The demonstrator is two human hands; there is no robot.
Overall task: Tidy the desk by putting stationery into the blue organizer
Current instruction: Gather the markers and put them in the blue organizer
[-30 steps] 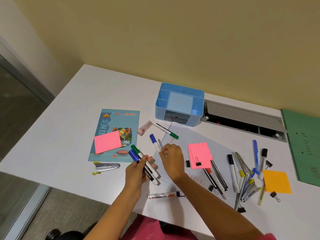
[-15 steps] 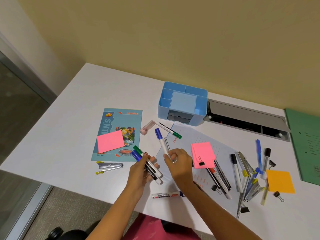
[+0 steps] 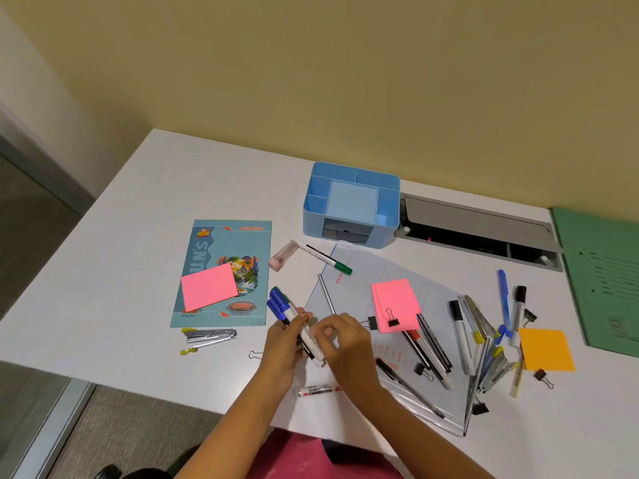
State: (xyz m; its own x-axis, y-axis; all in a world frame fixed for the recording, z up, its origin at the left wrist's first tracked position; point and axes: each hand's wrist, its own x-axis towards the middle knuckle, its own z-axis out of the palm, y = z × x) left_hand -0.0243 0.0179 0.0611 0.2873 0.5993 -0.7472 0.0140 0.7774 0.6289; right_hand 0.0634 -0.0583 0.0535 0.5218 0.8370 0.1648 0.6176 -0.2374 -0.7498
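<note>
The blue organizer (image 3: 313, 221) stands at the back of the white desk, its compartments showing nothing inside. My left hand (image 3: 281, 347) grips a bundle of markers (image 3: 281, 304) with blue and green caps pointing away from me. My right hand (image 3: 345, 344) is right beside it, its fingers curled and pinching the lower end of the bundle. A thin silver pen (image 3: 326, 299) and a green-capped pen (image 3: 326, 259) lie on the desk between my hands and the organizer. A whiteboard marker (image 3: 318, 390) lies near the front edge.
A teal notebook (image 3: 226, 250) with a pink sticky pad (image 3: 209, 286) and a stapler (image 3: 209, 337) lie to the left. Right of my hands are pink notes (image 3: 396, 309), several pens (image 3: 484, 340), binder clips, an orange pad (image 3: 546, 349) and a green folder (image 3: 605, 278). A cable tray (image 3: 477, 223) runs behind.
My right hand picked up the blue-capped marker and brought it left into the bundle in my left hand. The silver pen stayed on the desk.
</note>
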